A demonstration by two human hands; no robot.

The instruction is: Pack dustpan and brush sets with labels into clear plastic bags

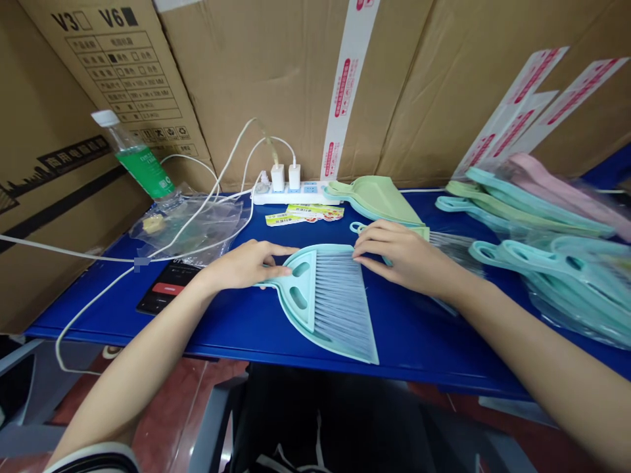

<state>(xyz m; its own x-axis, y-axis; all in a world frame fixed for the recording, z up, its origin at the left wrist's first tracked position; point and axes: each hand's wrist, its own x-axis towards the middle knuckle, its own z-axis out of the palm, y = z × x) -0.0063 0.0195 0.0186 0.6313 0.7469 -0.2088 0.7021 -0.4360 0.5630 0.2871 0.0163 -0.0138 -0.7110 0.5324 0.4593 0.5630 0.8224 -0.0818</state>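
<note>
A light teal dustpan (298, 322) with a matching grey-bristled brush (340, 295) lying in it rests near the front edge of the blue table. My left hand (249, 264) is closed around the handle end, its thumb on top near the brush's oval holes. At the upper right corner of the bristles, the fingertips of my right hand (389, 253) touch the pan's edge, fingers bent together. Just behind my right hand lies a green dustpan (387, 197) over a teal one, with another brush (456, 246) partly hidden by the hand and forearm.
Teal, green and pink dustpans (547, 203) and bagged teal sets (566, 276) pile at the right. A power strip (296, 192), cards (315, 211), a bottle (142, 167), plastic bags (187, 223), a phone (167, 286) and loose cables occupy the back and left. Cardboard (276, 72) stands behind.
</note>
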